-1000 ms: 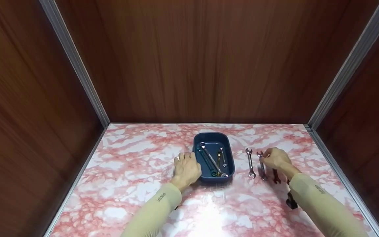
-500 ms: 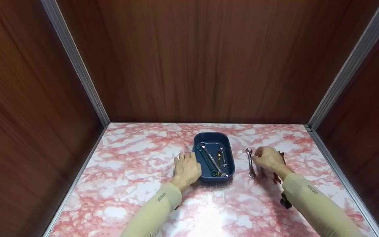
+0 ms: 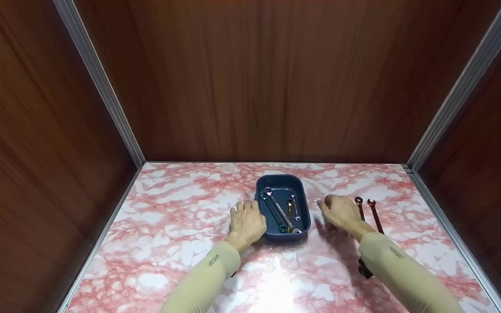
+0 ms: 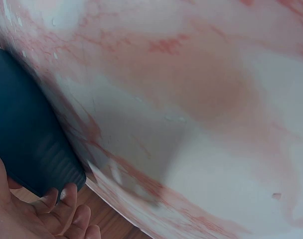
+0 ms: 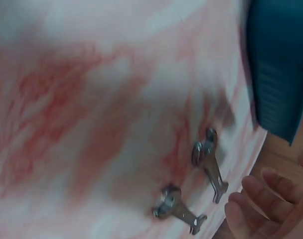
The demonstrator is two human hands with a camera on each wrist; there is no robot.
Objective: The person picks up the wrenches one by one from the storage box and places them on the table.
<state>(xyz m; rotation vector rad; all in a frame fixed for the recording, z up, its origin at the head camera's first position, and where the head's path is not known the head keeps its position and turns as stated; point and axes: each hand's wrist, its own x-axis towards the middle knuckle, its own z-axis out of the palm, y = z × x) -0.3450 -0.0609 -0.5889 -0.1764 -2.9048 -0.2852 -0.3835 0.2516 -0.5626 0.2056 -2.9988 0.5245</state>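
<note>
My left hand [image 3: 248, 223] rests against the left side of a dark blue tray [image 3: 283, 237], its fingers loosely bent. In the tray lie a long silver wrench [image 3: 280, 211], a dark green wrench [image 3: 274, 214], a gold wrench [image 3: 289, 209] and a small silver wrench [image 3: 295, 207]. My right hand [image 3: 342, 211] hovers to the tray's right, above two silver wrenches, and hides most of them in the head view. The right wrist view shows a nearer silver wrench [image 5: 178, 208] and another silver wrench [image 5: 212, 164] on the table, apart from the loosely bent fingers [image 5: 263, 196].
Two dark reddish wrenches, a left one [image 3: 360, 207] and a right one [image 3: 376, 216], lie beyond my right forearm, partly covered. The table [image 3: 181, 208] has a red-and-white marbled top. Brown wood-look panels [image 3: 259, 82] with metal corner rails [image 3: 102, 87] enclose it.
My right hand has moved left, from the second silver wrench to over the one nearest the tray. The reddish wrenches have come into fuller view. My left hand and the tray have stayed put.
</note>
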